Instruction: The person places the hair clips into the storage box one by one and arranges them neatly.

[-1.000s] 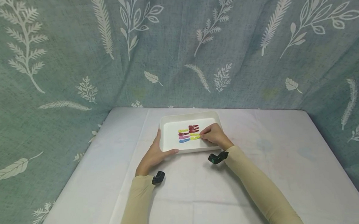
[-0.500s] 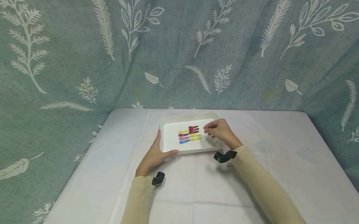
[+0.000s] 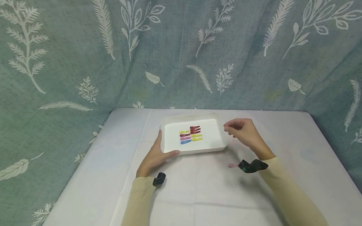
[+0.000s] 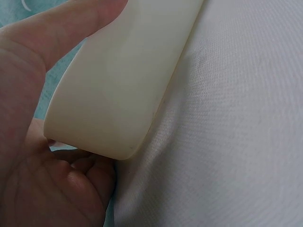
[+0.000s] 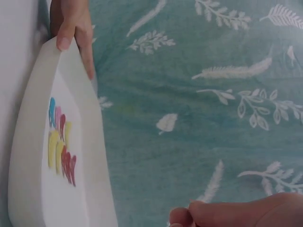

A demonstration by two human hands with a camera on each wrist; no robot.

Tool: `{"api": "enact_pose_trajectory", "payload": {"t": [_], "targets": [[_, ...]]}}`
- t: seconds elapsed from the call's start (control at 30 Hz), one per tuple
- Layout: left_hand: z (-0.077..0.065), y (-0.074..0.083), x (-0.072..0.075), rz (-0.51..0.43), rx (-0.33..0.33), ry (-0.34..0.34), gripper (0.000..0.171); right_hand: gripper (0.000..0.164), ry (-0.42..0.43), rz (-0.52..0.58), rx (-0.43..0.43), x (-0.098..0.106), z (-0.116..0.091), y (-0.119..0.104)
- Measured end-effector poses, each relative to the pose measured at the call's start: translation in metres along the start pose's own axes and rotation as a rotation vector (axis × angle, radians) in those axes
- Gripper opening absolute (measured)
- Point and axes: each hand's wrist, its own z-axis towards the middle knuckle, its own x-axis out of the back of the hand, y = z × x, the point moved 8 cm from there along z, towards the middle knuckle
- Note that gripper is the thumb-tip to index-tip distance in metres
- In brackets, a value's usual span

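Note:
My left hand [image 3: 155,157] grips the near-left corner of a shallow white tray [image 3: 213,135], thumb over the front rim and fingers along the left side. The left wrist view shows that thumb [image 4: 71,28] against the tray's wall [image 4: 123,80]. Snap hair clips lie inside in two columns, among them a blue clip [image 3: 186,142], a pink clip [image 3: 185,138], yellow clips [image 3: 197,139] and red clips [image 3: 195,130]. My right hand [image 3: 243,132] hovers just right of the tray, fingers loosely curled, thumb and forefinger [image 5: 194,210] close together, no clip visible between them.
On the white-covered table [image 3: 207,192] lies a loose pink hair clip [image 3: 232,165], right of the tray's front corner and partly hidden by the right wrist camera [image 3: 253,166]. A green leaf-patterned cloth [image 3: 179,60] rises behind the table and at both sides.
My right hand has let go of a yellow clip in the right column, lifted and moved right, out past the tray's edge. The loose pink clip has come into view. The left hand stays put.

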Motion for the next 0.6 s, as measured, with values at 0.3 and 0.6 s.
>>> {"api": "enact_pose_trajectory", "payload": {"t": [0.3,0.6], "targets": [[0.002,0.001,0.001,0.002,-0.011,0.002,0.14,0.022,0.018,-0.093,0.054,0.024,-0.03,0.014],[-0.001,0.003,0.001,0.01,0.019,-0.007,0.14,0.025,-0.017,-0.151,0.073,0.026,-0.048,0.039]]}}
